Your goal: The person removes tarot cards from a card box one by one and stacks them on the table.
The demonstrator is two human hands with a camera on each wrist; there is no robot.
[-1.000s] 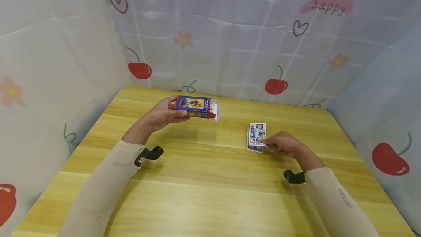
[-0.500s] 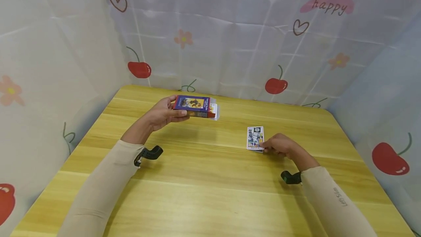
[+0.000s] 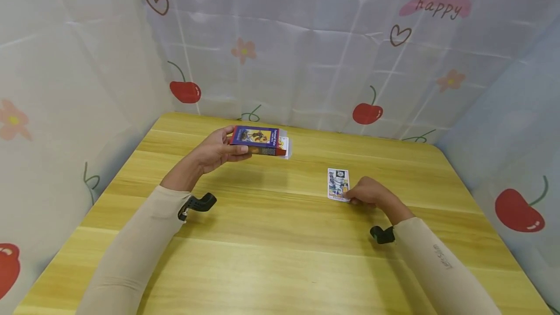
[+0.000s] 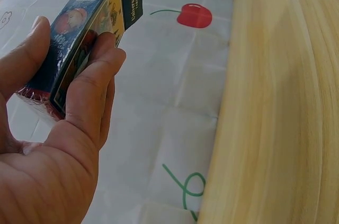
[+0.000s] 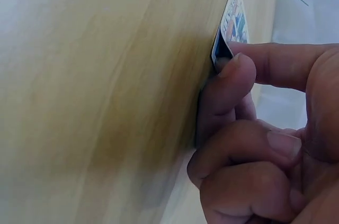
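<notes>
My left hand (image 3: 214,152) grips a blue and red tarot card box (image 3: 255,136) above the far left part of the table, thumb on one side and fingers on the other. Its end flap is open toward the right, and a picture card (image 3: 284,146) shows inside the mouth. In the left wrist view, the lettering "Universal Waite Tarot Deck" reads on the flap. My right hand (image 3: 371,192) pinches a tarot card (image 3: 337,181) by its near right corner, face up low over the table. From the right wrist, the card's corner (image 5: 233,20) bends up slightly over a dark layer beneath.
A yellow wood-grain table (image 3: 280,247) spreads under both arms. Pale curtains (image 3: 297,52) printed with cherries and hearts hang along the back and sides. Black wrist mounts (image 3: 203,203) stick out from the sleeves.
My right hand has brought the upper card a little nearer and to the left, so it now covers the card that stuck out below. The left hand and box have stayed almost still.
</notes>
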